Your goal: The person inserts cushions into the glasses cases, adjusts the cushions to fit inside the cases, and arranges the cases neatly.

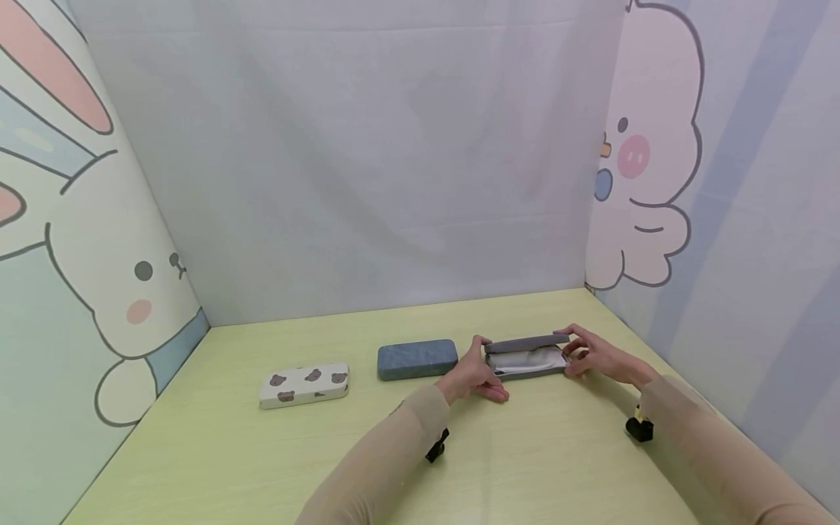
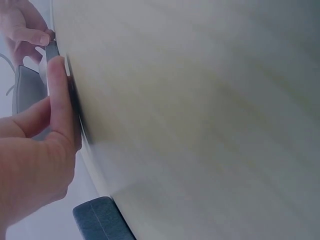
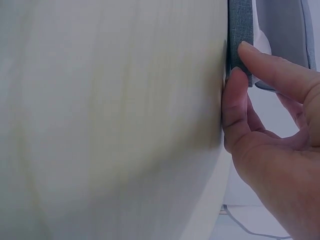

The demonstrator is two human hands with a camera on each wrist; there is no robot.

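Observation:
A grey glasses case (image 1: 527, 344) stands with its lid raised on the right part of the table, and whitish material (image 1: 527, 360) shows inside. My left hand (image 1: 474, 373) grips its left end, thumb up at the lid side and fingers low by the base. At the opposite end, my right hand (image 1: 592, 354) holds the case, with fingertips at both the lid and the base. The right wrist view shows thumb and finger pinching the corner of the grey fabric base (image 3: 241, 32). In the left wrist view the raised lid (image 2: 28, 90) shows behind the left fingers.
A closed blue case (image 1: 417, 359) lies just left of my left hand. Farther left is a closed white case with bear prints (image 1: 305, 386). Fabric walls (image 1: 367, 160) enclose the pale yellow table (image 1: 262, 467) at the back and sides.

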